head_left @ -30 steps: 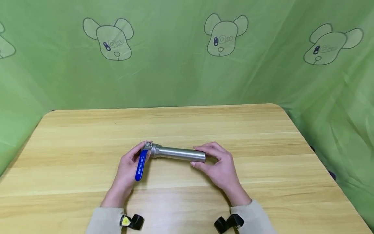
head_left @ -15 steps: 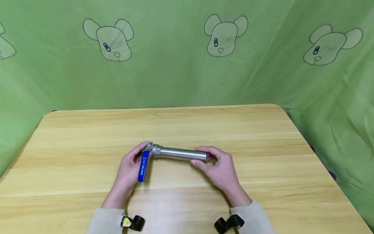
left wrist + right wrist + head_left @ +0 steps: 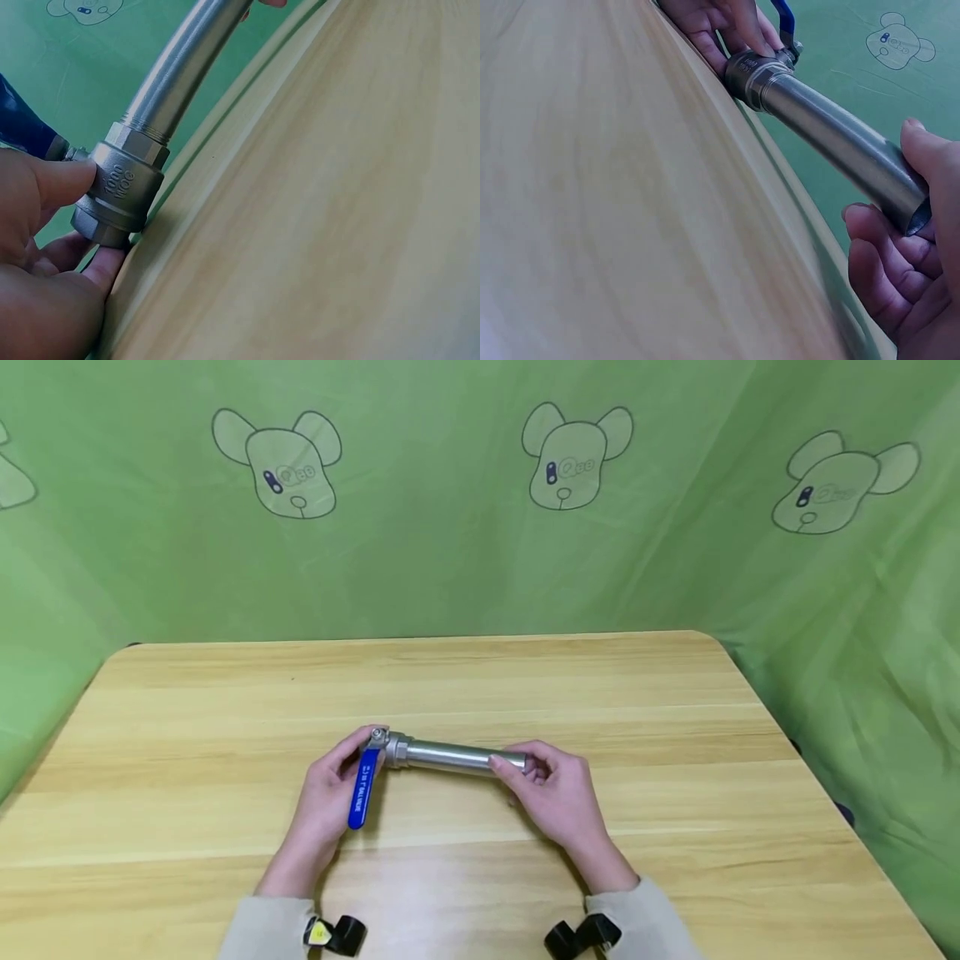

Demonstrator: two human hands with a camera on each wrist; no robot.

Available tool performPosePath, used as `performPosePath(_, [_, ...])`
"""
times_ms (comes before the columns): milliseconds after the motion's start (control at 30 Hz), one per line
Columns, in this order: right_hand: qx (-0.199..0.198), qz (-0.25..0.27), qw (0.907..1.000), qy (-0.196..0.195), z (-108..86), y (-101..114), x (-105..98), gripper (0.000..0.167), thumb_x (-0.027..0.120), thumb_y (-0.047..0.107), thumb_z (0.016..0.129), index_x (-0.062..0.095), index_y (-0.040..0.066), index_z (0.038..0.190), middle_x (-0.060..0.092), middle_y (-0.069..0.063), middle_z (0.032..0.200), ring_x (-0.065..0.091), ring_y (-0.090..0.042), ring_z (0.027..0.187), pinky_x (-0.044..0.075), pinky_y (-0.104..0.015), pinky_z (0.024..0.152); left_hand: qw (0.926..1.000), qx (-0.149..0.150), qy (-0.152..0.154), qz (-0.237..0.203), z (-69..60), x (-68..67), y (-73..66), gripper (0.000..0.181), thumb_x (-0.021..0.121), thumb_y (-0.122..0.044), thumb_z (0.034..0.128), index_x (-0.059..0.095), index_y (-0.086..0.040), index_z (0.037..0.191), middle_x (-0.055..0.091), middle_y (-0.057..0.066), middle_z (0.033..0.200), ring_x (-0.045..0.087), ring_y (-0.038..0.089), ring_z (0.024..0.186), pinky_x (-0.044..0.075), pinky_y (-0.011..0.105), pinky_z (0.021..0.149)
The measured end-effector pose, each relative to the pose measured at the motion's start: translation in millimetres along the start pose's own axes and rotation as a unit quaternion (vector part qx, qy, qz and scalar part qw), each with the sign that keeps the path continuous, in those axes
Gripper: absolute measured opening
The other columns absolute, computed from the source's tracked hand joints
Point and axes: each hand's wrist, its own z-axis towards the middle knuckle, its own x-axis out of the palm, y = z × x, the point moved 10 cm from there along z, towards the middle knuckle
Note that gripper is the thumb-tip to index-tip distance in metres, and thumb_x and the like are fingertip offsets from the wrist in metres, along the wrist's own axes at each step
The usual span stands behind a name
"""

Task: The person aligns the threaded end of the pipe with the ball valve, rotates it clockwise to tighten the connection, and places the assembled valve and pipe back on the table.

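Observation:
My left hand [image 3: 327, 797] grips the body of a metal ball valve [image 3: 120, 187], thumb on its side and fingers beneath. The valve's blue lever [image 3: 363, 789] points toward me in the head view. A steel pipe [image 3: 457, 757] is joined to the valve and extends right, tilted slightly down in that view. Around the pipe's free end, my right hand [image 3: 558, 789] has its thumb on the near side and its fingers on the far side and below. In the right wrist view, the pipe's open end [image 3: 919, 217] shows between thumb and fingers.
A wooden table [image 3: 600, 693] lies beneath both hands. Green cloth [image 3: 435, 568] with printed bear heads hangs behind it and along the sides. Black wrist devices [image 3: 345, 935] sit at both sleeve cuffs.
My right thumb has shifted up onto the pipe, and its fingers have come further round the end. The left hand keeps its hold on the valve, with little movement.

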Motion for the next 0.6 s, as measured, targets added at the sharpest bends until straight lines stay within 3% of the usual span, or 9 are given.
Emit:
performPosePath(167, [0.012, 0.005, 0.9999, 0.004, 0.9, -3.4, 1.9, 0.026, 0.085, 0.032, 0.094, 0.081, 0.011, 0.109, 0.069, -0.005, 0.074, 0.066, -0.015, 0.057, 0.052, -0.022, 0.050, 1.0000, -0.002, -0.001, 0.007, -0.2, -1.3, 0.5, 0.048, 0.067, -0.019, 0.1070, 0.059, -0.023, 0.155, 0.044, 0.011, 0.171, 0.047, 0.030, 0.155, 0.046, 0.009, 0.109])
performPosePath(433, [0.013, -0.005, 0.9999, 0.002, 0.7, -4.7, 2.2, 0.025, 0.085, 0.034, 0.094, 0.081, 0.012, 0.108, 0.067, -0.003, 0.072, 0.060, -0.012, 0.058, 0.047, -0.020, 0.051, 1.0000, 0.003, -0.001, 0.008, 0.7, -1.1, 1.5, 0.046, 0.067, -0.019, 0.1076, 0.060, -0.023, 0.153, 0.049, 0.009, 0.167, 0.047, 0.028, 0.155, 0.045, 0.000, 0.100])
performPosePath(600, [0.013, -0.016, 0.9998, 0.002, 0.6, -3.7, 1.6, 0.025, 0.084, 0.036, 0.095, 0.081, 0.014, 0.106, 0.064, -0.001, 0.069, 0.054, -0.011, 0.057, 0.043, -0.019, 0.051, 0.9999, 0.003, 0.000, 0.014, 0.5, -1.0, 0.7, 0.046, 0.067, -0.020, 0.1073, 0.061, -0.025, 0.153, 0.045, 0.009, 0.170, 0.047, 0.029, 0.156, 0.046, 0.013, 0.113])
